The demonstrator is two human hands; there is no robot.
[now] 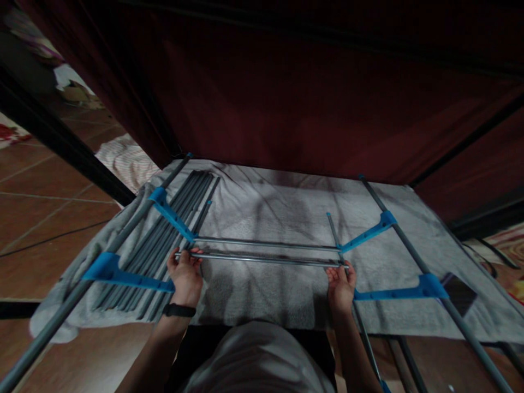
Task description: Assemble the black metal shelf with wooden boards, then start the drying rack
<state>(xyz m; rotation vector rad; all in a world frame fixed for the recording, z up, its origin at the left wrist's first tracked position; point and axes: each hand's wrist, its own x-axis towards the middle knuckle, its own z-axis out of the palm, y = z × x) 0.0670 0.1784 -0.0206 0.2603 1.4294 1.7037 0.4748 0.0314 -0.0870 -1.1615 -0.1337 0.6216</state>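
My left hand (186,275) and my right hand (341,286) each grip one end of a thin metal rod (262,260), held level between them. Just beyond it, a second metal rod (262,244) spans two blue plastic brackets. On the left, a blue bracket (174,217) is fitted on a long grey pole (129,228), with another blue bracket (131,278) nearer me. On the right, a blue bracket (366,232) and a nearer blue bracket (399,293) sit on another grey pole (409,251). My left wrist wears a black band.
Several grey tubes (167,240) lie side by side under the left brackets. A grey blanket (266,210) covers the surface below. Dark red fabric (286,98) hangs behind it. A dark flat object (459,295) lies at right, and tiled floor (45,218) shows at left.
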